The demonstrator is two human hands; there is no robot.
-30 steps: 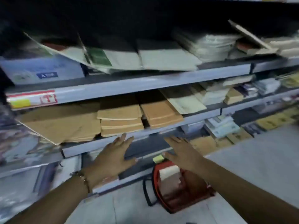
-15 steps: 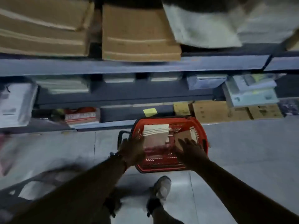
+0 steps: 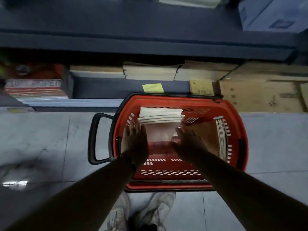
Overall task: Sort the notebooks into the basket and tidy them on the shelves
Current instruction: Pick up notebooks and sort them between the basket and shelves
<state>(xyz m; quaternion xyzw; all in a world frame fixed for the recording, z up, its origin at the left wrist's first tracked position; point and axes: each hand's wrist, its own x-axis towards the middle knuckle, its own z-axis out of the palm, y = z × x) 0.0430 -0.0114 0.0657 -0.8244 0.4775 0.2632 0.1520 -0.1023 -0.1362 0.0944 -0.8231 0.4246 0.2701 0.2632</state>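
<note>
While both hands are reaching into the red basket, left hand and right hand are hovering, fingers spread, gripping nothing, flanking the pink notebook stack.

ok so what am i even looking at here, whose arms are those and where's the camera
There is no machine here. The camera is worn on a person's head and looks down, so the two arms belong to that person, and their shoes show at the bottom. Both hands reach into a red basket standing on the grey floor in front of low shelves. The left hand is flat and open beside a stack of pale notebooks. The right hand is open too, next to brown notebooks that stand on edge against the basket's right wall. Neither hand grips anything. A yellow note sticks to the shelf behind.
</note>
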